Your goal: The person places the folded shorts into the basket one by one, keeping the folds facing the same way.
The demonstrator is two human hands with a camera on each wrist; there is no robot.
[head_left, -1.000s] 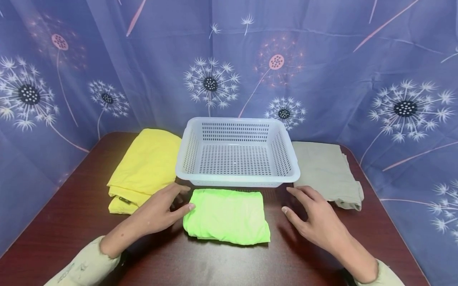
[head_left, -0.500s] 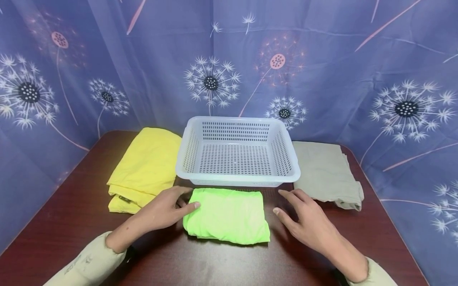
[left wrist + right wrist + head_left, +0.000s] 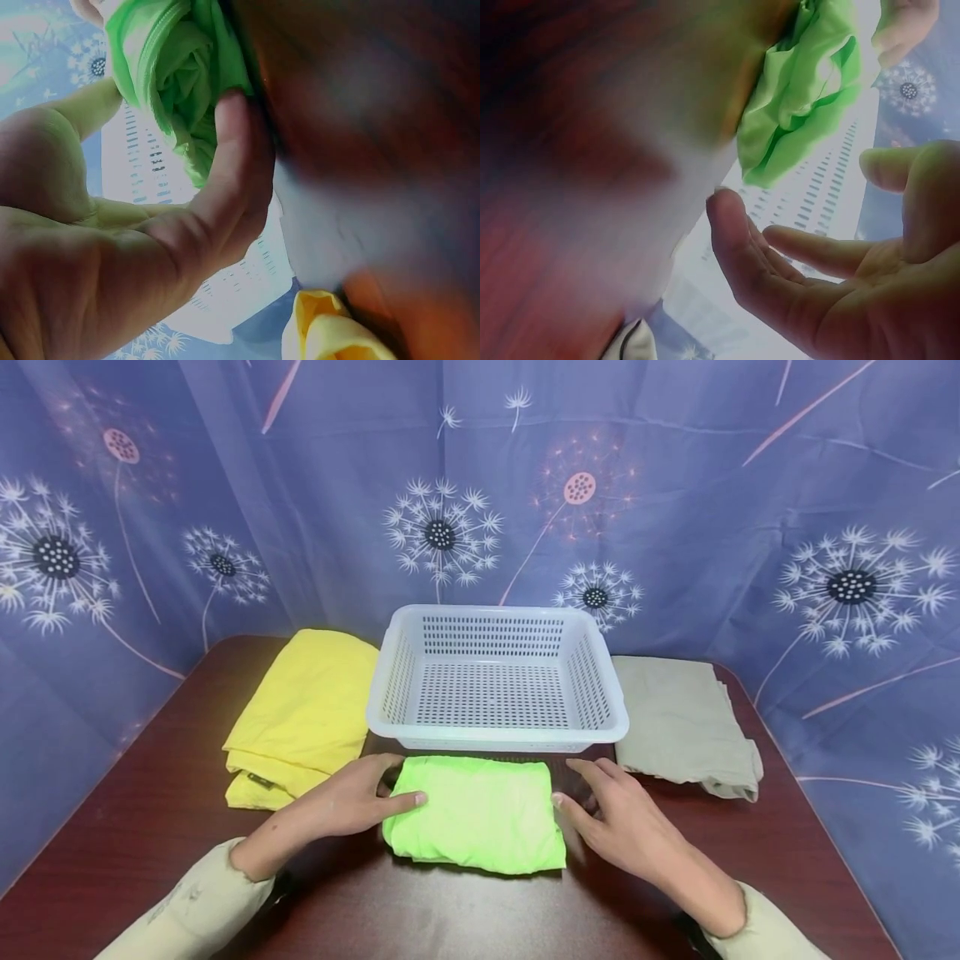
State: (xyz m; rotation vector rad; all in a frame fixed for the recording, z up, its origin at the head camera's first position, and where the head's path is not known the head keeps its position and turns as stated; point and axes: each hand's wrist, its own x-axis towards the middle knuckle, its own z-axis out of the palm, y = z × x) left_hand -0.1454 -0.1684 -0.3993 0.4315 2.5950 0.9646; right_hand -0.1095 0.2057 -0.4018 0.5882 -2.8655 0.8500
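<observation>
A folded bright green cloth (image 3: pixel 480 814) lies on the table in front of the basket. My left hand (image 3: pixel 356 797) is at its left end, thumb over the top and fingers curled against the side; in the left wrist view a fingertip (image 3: pixel 232 112) meets the rolled layers of the green cloth (image 3: pixel 180 82). My right hand (image 3: pixel 626 814) is beside the right end, fingers loosely bent and spread. The right wrist view shows a gap between its fingers (image 3: pixel 731 225) and the green cloth (image 3: pixel 795 105), with nothing in the hand.
A white perforated plastic basket (image 3: pixel 498 735) stands behind the green cloth. A folded yellow cloth (image 3: pixel 307 702) lies at the left, a folded grey one (image 3: pixel 675 718) at the right. A blue dandelion-print curtain (image 3: pixel 337 468) hangs behind the dark wooden table (image 3: pixel 465 918).
My left hand has moved right, its thumb now farther over the green cloth. My right hand has come left, up close to the cloth's right end. The cloth has stayed in place.
</observation>
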